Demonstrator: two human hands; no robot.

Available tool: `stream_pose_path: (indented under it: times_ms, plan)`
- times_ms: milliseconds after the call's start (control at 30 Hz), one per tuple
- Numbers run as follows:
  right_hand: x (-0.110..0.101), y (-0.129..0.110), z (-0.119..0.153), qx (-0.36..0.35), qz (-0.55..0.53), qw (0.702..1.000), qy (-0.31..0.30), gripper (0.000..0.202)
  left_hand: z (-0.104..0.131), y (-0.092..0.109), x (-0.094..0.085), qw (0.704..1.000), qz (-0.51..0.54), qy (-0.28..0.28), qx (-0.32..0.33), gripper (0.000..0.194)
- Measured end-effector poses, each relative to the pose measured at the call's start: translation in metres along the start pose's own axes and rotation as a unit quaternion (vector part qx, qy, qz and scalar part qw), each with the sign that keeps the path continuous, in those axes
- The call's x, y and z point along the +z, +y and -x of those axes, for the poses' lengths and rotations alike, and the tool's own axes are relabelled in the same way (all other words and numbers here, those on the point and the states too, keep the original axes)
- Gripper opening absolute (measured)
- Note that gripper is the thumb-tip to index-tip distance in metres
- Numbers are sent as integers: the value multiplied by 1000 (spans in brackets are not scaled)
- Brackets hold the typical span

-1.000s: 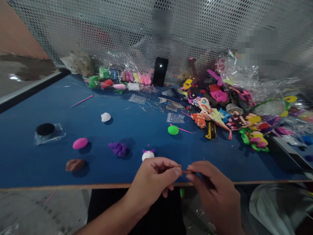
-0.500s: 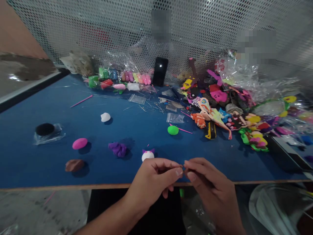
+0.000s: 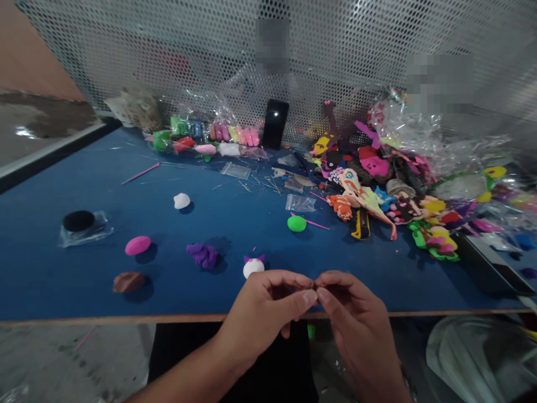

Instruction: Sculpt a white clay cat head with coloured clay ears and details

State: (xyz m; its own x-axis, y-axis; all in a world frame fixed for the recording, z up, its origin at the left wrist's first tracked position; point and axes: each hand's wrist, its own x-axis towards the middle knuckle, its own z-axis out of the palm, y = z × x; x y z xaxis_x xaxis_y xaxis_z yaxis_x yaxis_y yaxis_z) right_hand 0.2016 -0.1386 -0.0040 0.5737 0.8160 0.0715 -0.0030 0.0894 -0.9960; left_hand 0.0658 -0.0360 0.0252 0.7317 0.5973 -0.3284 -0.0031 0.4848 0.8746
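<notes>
My left hand (image 3: 272,305) and my right hand (image 3: 356,319) meet over the table's front edge, thumbs and fingertips pinched together. Whatever lies between the fingertips is too small and hidden to name. Just behind my left hand sits a white ball with purple pointed ears (image 3: 254,267). To its left are a purple lump (image 3: 202,255), a brown lump (image 3: 129,282) and a pink oval (image 3: 138,245). A white piece (image 3: 182,201) lies farther back. Behind my hands, a green ball (image 3: 296,224) rests by a pink stick.
A black round piece on clear wrap (image 3: 79,221) lies at the left. Packs of coloured clay (image 3: 213,134) and an upright phone (image 3: 275,124) stand along the mesh panel (image 3: 201,50). Colourful clay figures (image 3: 369,190), a yellow cutter (image 3: 361,224) and plastic bags crowd the right.
My right hand has moved slightly left, so its thumb and fingertips now touch those of my left hand. The things on the table have stayed in place.
</notes>
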Motion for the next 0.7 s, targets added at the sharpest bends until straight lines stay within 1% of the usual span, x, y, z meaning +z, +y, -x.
stream_pose_path:
  times_ms: [100, 267, 467, 600, 700]
  plan:
    - [2, -1, 2, 4, 5, 1000, 2, 14, 0, 1, 1, 1000, 4, 8, -4, 24]
    - [3, -3, 2, 2, 1, 1000, -13, 13, -1, 2, -1, 1000, 7, 0, 2, 20]
    - [4, 3, 2, -13, -6, 1000, 8, 13, -2, 1, -2, 1000, 15, 5, 3, 23]
    - [5, 5, 3, -22, 2, 1000, 13, 11, -2, 1, -2, 1000, 9, 21, -4, 25]
    - [4, 5, 2, -24, -5, 1000, 18, 11, -1, 2, -2, 1000, 3, 20, -11, 26]
